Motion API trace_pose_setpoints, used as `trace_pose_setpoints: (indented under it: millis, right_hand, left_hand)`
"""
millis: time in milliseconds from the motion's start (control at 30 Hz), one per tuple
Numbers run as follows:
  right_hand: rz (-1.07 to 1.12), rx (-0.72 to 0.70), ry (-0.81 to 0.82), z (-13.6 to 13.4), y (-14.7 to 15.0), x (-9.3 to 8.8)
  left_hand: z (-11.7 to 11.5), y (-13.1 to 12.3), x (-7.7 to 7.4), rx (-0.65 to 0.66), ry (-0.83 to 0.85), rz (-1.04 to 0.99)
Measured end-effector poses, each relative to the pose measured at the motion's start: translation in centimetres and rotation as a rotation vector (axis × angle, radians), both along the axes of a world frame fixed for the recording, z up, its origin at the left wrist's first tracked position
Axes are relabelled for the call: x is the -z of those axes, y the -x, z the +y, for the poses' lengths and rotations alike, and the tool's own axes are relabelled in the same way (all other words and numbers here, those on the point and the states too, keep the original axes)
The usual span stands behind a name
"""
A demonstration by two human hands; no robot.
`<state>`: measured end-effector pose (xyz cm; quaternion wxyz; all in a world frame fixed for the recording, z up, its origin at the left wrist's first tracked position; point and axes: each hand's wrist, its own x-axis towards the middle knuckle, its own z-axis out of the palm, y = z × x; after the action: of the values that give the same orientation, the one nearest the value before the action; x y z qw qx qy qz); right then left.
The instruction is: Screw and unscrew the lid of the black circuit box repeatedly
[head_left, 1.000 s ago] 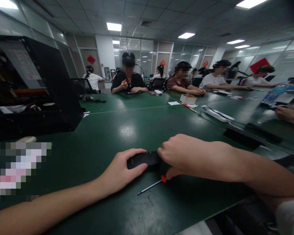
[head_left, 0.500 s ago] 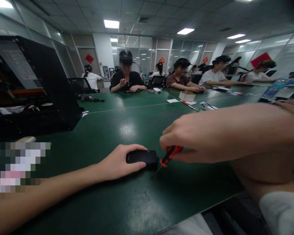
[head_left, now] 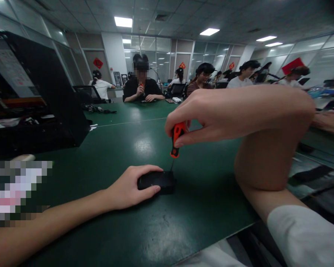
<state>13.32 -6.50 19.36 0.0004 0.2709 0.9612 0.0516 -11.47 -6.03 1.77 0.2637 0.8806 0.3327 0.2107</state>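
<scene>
A small black box-shaped device [head_left: 167,182] lies flat on the green tabletop [head_left: 111,237]. My left hand [head_left: 136,185] is closed around its left end, thumb on the near side and fingers on the far side. Above the device, my right hand [head_left: 205,115] grips a screwdriver [head_left: 178,139] by its red and black handle. The shaft points down, nearly upright, and its tip meets the top of the device near the right end. Whether the tip sits in a screw is too small to make out.
A large black open-sided case [head_left: 52,92] stands at the left, with a tangle of black cables [head_left: 97,109] behind it. Across the table a person in black [head_left: 143,89] sits facing me. Another person's hand [head_left: 332,122] rests at the right edge.
My right hand has raised and turned the screwdriver from a slant beside the device's right end to nearly upright on its top. My left hand still holds the device.
</scene>
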Motion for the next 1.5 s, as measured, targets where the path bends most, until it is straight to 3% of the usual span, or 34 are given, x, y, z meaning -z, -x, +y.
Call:
trace_pose_setpoints:
  millis: [133, 333, 1033, 1500]
  right_hand:
    - [0.017, 0.032, 0.015, 0.6, 0.1, 0.3]
    - [0.005, -0.037, 0.059, 1.3, 0.3, 0.2]
    - [-0.023, 0.057, 0.102, 1.0, 0.2, -0.1]
    - [-0.015, -0.043, 0.103, 1.8, 0.2, 0.0]
  left_hand:
    - [-0.5, -0.3, -0.2, -0.051, -0.009, 0.011]
    - [-0.9, -0.5, -0.3, -0.100, -0.013, 0.029]
    - [-0.8, -0.5, -0.1, -0.086, -0.014, 0.008]
    - [-0.8, -0.6, -0.1, -0.071, -0.008, 0.009]
